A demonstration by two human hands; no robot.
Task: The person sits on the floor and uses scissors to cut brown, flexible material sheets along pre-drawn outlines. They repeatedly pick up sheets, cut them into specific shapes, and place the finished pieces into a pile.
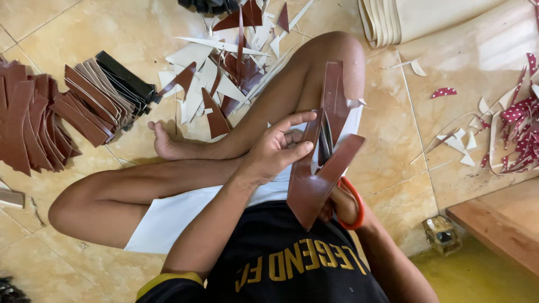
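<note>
I sit cross-legged on the tiled floor. My left hand [279, 147] holds a brown leather-like piece [310, 188] by its upper left strip, fingers spread along it. My right hand [342, 205] is mostly hidden behind that piece and grips orange-handled scissors [355, 203], whose dark blades [325, 143] sit in the split between the piece's two strips. A longer brown strip [334, 98] rises over my knee.
A stack of cut brown and black pieces [67, 109] lies at the left. Brown and white offcuts [224, 67] are scattered beyond my feet. Rolled cream sheets [387, 22] lie top right, red dotted scraps [519, 129] far right, a small glass jar [442, 233] by a wooden board.
</note>
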